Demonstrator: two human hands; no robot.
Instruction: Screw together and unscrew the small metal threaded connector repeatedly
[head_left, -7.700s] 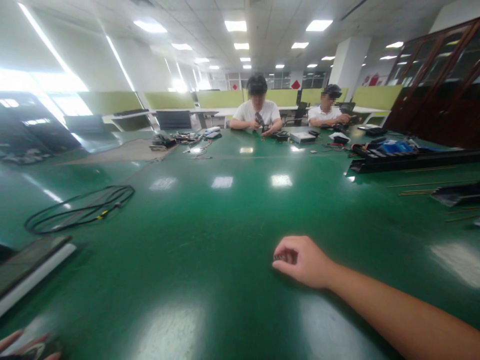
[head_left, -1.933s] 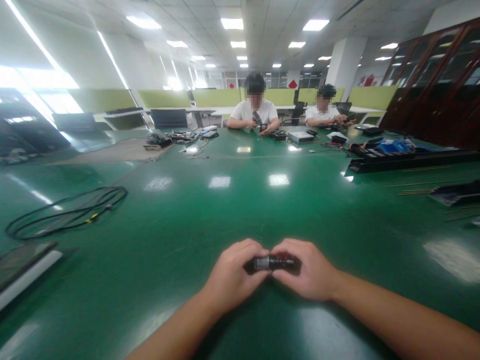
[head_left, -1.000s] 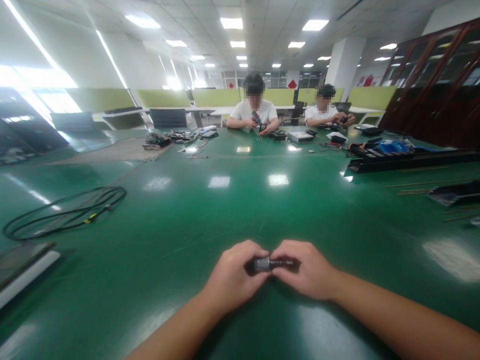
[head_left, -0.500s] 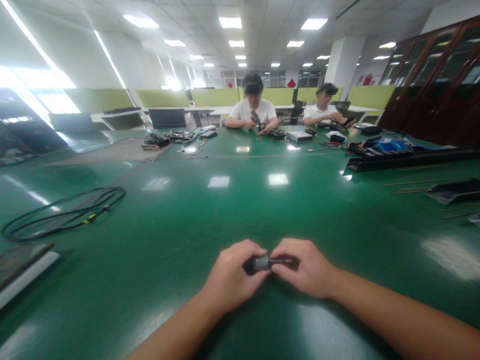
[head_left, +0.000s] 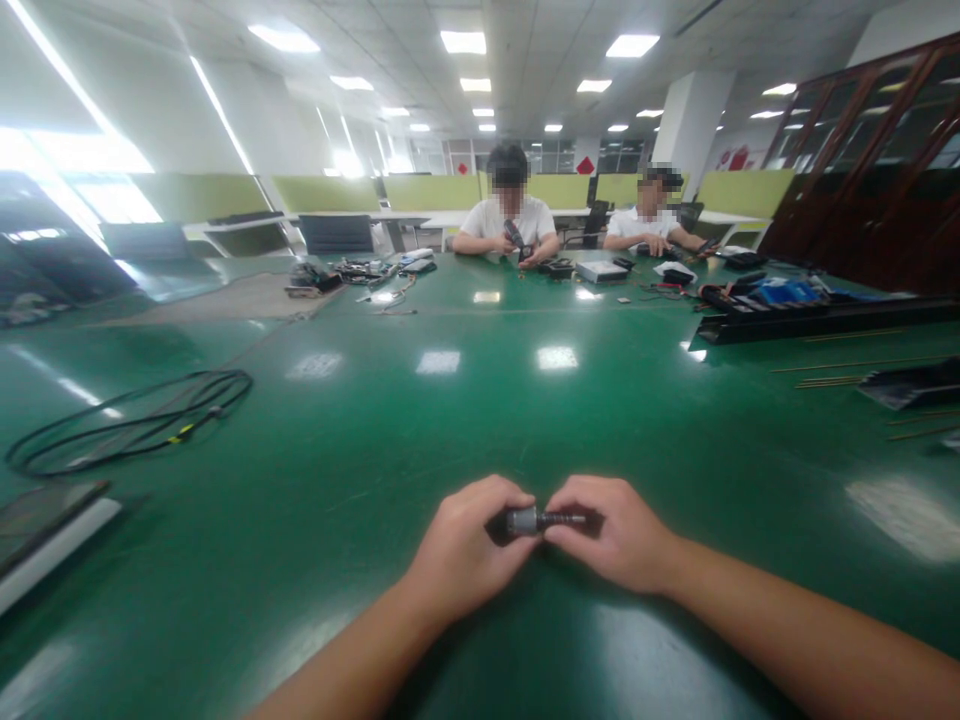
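Observation:
A small grey-and-black cylinder with a thin ridged shaft (head_left: 523,521) lies sideways between my hands, low over the near part of the green table. My left hand (head_left: 469,545) is closed around its dark left end, thumb and forefinger on either side of the grey body. On the other side, the curled thumb and fingers of my right hand (head_left: 611,530) surround the shaft, which points right toward the palm. Their tips are close to the shaft's base; exact contact is hard to make out. What kind of part it is I cannot tell.
Looped black cable (head_left: 135,420) lies on the left, behind a flat dark-and-white object (head_left: 56,540). Black channels (head_left: 825,318) and thin brass-coloured rods (head_left: 832,381) are at the right. Across the table (head_left: 420,420), one person (head_left: 504,225) holds a power drill; another (head_left: 652,225) sits farther right.
Both my hands keep almost the same pose around the part; the right one has shifted very slightly to the right. The far-right person's hands have moved lower and apart. The view has shifted slightly.

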